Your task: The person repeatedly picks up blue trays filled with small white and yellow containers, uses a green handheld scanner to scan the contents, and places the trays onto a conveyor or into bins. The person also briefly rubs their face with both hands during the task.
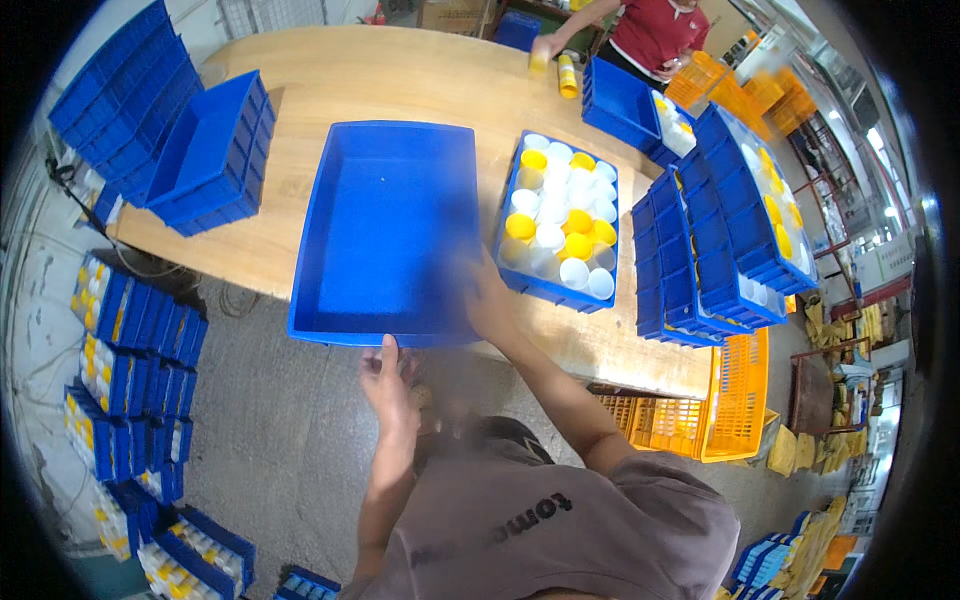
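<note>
An empty blue plastic crate (388, 230) lies in front of me, its near end jutting past the table edge. My left hand (390, 385) grips the near rim, thumb on top and fingers underneath. At the crate's near right corner, my right hand (490, 305) is closed around the side; a blurry patch partly covers its fingers. Close to the right hand stands another blue crate (548, 287), filled with rows of upright white and yellow cups (550, 237).
Empty blue crates (210, 150) stand at the table's left end. Stacked filled crates (690, 255) are on the right, above an orange basket (735, 400). More filled crates (130, 365) line the left floor. Across the wooden table (300, 75), a person in red (650, 40) handles yellow cups.
</note>
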Motion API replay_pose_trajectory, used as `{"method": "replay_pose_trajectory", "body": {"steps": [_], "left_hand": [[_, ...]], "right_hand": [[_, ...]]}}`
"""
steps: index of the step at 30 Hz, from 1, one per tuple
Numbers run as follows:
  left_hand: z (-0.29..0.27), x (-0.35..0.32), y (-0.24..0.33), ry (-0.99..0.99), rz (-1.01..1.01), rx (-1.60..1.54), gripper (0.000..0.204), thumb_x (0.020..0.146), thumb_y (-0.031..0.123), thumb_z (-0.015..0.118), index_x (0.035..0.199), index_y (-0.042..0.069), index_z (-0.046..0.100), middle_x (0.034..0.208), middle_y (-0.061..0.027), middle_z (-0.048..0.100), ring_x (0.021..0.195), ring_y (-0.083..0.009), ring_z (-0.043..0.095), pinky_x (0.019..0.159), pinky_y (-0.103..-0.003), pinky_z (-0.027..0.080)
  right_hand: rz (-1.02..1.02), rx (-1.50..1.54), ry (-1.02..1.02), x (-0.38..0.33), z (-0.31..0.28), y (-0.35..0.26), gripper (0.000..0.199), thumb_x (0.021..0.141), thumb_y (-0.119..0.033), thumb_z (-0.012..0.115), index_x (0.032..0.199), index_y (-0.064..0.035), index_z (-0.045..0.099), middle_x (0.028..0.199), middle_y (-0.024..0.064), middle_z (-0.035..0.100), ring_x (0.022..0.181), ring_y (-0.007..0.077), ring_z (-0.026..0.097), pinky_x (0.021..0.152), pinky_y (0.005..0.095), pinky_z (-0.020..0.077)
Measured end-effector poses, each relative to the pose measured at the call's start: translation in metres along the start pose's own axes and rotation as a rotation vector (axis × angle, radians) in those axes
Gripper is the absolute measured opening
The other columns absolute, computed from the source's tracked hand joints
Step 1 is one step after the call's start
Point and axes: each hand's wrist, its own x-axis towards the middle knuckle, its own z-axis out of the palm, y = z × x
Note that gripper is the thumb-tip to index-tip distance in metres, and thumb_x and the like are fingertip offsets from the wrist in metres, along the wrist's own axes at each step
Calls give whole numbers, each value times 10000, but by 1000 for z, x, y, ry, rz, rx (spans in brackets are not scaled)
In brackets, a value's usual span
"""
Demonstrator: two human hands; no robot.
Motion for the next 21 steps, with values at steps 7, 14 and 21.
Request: {"method": "replay_pose_trajectory", "body": {"steps": [7, 14, 21], "left_hand": [[0, 70, -9, -238, -337, -30, 524, 885, 321, 751, 1287, 75, 521, 1123, -57, 623, 980, -207, 618, 787, -388, 531], [13, 92, -29, -141, -207, -59, 577, 846, 269, 782, 1279, -9, 520, 1163, -121, 602, 1014, -263, 621, 898, -411, 560], [54, 84, -45, 232, 162, 71, 1132, 857, 524, 693, 1536, -34, -21, 1500, -303, 303, 1363, -390, 382, 1112, -437, 380]], "right_hand": [[-30, -11, 146, 37, 21, 59, 483, 783, 95, 499, 1235, -45, 597, 1360, 221, 515, 1214, 401, 516, 1048, 419, 409], [371, 342, -92, 31, -3, 101, 484, 851, 155, 444, 1295, 0, 556, 1284, 133, 609, 1122, 236, 621, 982, 362, 513], [414, 508, -332, 60, -21, 62, 683, 934, -140, 644, 1505, -25, 287, 1404, 196, 470, 1273, 276, 501, 940, 354, 509]]}}
